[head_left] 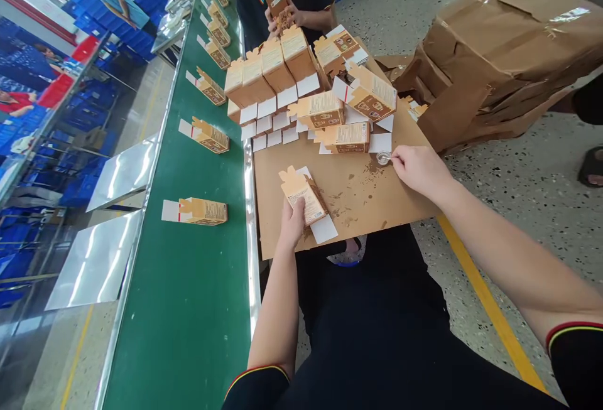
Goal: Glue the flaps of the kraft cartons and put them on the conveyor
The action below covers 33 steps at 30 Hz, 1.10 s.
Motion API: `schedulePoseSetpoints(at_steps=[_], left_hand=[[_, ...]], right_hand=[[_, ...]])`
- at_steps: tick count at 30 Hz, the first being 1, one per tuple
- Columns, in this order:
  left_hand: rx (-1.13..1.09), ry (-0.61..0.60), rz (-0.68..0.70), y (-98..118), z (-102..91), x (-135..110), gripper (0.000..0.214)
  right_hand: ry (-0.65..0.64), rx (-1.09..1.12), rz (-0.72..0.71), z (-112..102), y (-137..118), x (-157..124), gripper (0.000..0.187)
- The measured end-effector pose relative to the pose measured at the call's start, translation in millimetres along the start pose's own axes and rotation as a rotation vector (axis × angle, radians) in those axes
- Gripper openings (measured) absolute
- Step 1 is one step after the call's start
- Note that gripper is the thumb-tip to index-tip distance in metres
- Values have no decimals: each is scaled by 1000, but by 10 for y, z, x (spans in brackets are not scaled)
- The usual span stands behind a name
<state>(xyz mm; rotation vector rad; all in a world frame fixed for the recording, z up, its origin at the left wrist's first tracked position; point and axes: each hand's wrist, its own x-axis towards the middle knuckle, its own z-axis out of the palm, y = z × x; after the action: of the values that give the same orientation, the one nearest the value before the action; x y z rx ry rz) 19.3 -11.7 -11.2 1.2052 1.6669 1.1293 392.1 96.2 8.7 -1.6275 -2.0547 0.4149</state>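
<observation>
Cardboard box (308, 203) in left hand (293, 223), clear disc (383, 157) in right hand (418, 169)

Seen from the head: gripping the box from its near left side, with thumb across the printed face and fingers wrapped behind. Tilted over the brown board (409, 193), with end flaps unfolded; touching it or just above, impossible to tell. Pinching the disc, too small to identify further, between right thumb and forefinger, just beside piled boxes (351, 138). Working beside the green belt (188, 309). Judging by both grips, probably at a step of handling box and disc together. Would next seem to call for a light hold on the box and a steady pinch on the disc.
</observation>
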Motion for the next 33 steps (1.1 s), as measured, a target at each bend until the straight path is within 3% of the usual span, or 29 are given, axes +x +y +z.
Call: schedulePoseSetpoints(at_steps=[4, 7, 10, 13, 16, 18, 21, 27, 33], left_hand=[[-340, 5, -37, 89, -24, -122, 79], [-406, 56, -66, 89, -73, -134, 80], [-396, 95, -79, 56, -85, -133, 80], [-397, 88, -90, 57, -64, -131, 82], [-381, 72, -86, 90, -41, -126, 81], [-369, 65, -73, 110, -30, -131, 79], [-345, 75, -50, 113, 0, -178, 82], [-206, 118, 31, 5, 201, -414, 94], [-22, 116, 48, -113, 259, -569, 88]], right_hand=[[16, -4, -11, -83, -13, 4, 25], [93, 150, 5, -51, -201, -345, 24], [29, 378, -24, 219, -591, -836, 25], [-79, 457, -160, 621, -1007, -1200, 24], [-155, 404, -272, 926, -1223, -1326, 26], [-194, 346, -295, 1013, -1232, -1319, 28], [-179, 305, -236, 990, -1126, -1265, 27], [-33, 435, -54, 687, -862, -1284, 25], [3, 470, 107, 441, -745, -1445, 35]])
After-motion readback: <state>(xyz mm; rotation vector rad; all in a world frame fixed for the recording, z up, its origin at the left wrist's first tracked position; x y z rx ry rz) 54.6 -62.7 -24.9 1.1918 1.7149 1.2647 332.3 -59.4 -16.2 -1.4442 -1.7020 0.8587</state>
